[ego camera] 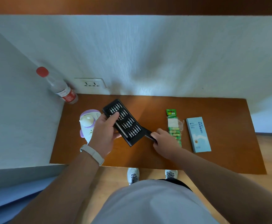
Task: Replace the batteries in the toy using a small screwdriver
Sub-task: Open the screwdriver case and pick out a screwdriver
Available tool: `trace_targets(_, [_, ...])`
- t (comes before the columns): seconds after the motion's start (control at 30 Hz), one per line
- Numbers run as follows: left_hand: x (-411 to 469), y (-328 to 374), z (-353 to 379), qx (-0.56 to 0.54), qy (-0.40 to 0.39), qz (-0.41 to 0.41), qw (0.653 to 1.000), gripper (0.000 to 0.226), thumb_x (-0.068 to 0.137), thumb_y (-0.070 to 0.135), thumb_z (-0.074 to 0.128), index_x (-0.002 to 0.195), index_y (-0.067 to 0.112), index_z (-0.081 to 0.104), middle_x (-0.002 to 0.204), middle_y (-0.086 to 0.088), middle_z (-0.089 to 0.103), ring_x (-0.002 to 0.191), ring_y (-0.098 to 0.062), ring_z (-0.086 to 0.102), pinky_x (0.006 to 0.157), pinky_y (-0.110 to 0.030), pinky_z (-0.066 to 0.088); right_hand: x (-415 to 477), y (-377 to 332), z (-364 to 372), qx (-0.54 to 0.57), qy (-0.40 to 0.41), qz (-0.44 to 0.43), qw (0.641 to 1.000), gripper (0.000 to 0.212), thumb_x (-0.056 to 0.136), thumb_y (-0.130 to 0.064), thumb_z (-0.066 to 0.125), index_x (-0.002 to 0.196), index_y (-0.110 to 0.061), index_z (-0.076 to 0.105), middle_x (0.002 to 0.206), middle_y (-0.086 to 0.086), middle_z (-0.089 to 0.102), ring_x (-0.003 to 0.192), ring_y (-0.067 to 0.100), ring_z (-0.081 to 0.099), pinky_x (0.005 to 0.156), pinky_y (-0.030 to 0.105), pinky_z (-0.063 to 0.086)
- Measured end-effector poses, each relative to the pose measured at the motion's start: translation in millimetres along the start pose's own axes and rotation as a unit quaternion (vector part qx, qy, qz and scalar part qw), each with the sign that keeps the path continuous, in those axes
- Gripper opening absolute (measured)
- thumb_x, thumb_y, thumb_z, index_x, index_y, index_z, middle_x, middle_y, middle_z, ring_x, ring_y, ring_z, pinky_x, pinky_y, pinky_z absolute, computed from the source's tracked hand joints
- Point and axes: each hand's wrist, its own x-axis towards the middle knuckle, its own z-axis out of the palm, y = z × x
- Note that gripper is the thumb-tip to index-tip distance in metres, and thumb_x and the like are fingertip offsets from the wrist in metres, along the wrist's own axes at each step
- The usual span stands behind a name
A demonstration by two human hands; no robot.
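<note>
Standing at the desk (148, 157), you have both hands over its near half. Your left hand (105, 135), with a white band (92, 154) on the wrist, is closed on the bit tray (124, 122): the thumb lies across the tray's top face, and the fingers wrap under its left edge. The tray is tilted, with rows of bits showing. Your right hand (163, 141) is just right of the tray's lower corner, its fingers pinched narrow on a black sleeve (149, 135) that meets that corner; whether the sleeve rests on the desk cannot be told.

Just right of the right fingers lies the battery pack (174, 125), flat on the desk, partly covered by the hand. Further right, apart from the pack, lies a pale blue box (198, 135).

Behind the left fingers sits the toy (89, 122), white and purple, partly hidden by that hand.

Beyond the left hand, in the far left corner, a bottle (59, 86) with a red cap stands near a wall socket (90, 84).
</note>
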Motion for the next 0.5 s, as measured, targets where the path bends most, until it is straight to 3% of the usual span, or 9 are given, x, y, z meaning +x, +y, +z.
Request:
trace_targets(0.13, [-2,1,-6,0.008,-0.011,-0.006,1.0,0.022,0.102,0.02,0.057,0.123,0.016,0.06,0.099,-0.003,0.079,0.098,-0.026,0.076,0.075,-0.043,0.062,3,-1,14,-0.019,0.0,-0.004,1.0,0.037,0.094,-0.036,0.055,0.129,-0.022,0.053,0.112,0.003,0.049,0.107,0.023,0.049,0.078,0.037,0.053])
trace_targets(0.3, [0,3,-12,0.014,-0.015,-0.01,1.0,0.021,0.101,0.019,0.057,0.121,0.015,0.061,0.095,-0.002,0.079,0.094,-0.025,0.077,0.066,-0.035,0.061,3,-6,23,-0.053,0.048,0.007,0.997,0.048,0.092,-0.052,0.054,0.125,-0.018,0.058,0.111,0.005,0.054,0.1,0.026,0.054,0.078,0.036,0.051])
trace_targets(0.5, [1,0,-15,0.019,-0.024,-0.021,0.999,0.022,0.101,0.018,0.058,0.122,0.014,0.061,0.096,-0.003,0.079,0.095,-0.025,0.076,0.069,-0.038,0.062,12,-14,23,-0.023,0.098,0.087,0.991,0.041,0.094,-0.045,0.05,0.121,-0.016,0.059,0.109,0.005,0.054,0.102,0.024,0.053,0.082,0.036,0.052])
